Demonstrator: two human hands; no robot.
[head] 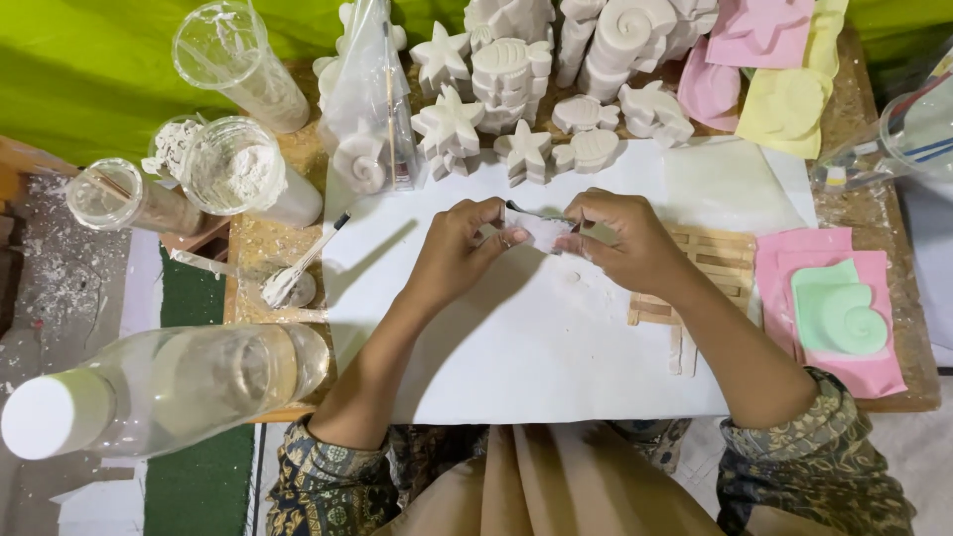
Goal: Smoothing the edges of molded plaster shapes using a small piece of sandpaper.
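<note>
Cast point(541, 230) pinched in your left hand point(459, 250) fingers — right hand point(620, 241) grips the blade point(531, 210), trimming; next, scrape gently.

Packages only; no labels, signs or screens in view. Clear plastic bag point(365, 94) stands upright at top centre-left, among the white plaster shapes, with a thin stick inside. Clear plastic bottle point(164, 389) with white cap lies on its side at lower left, no label visible. Clear plastic cups point(238, 65) dusted with white powder sit at upper left. At the right edge a clear container point(908, 134), possibly a jug, partly cut off.
</note>
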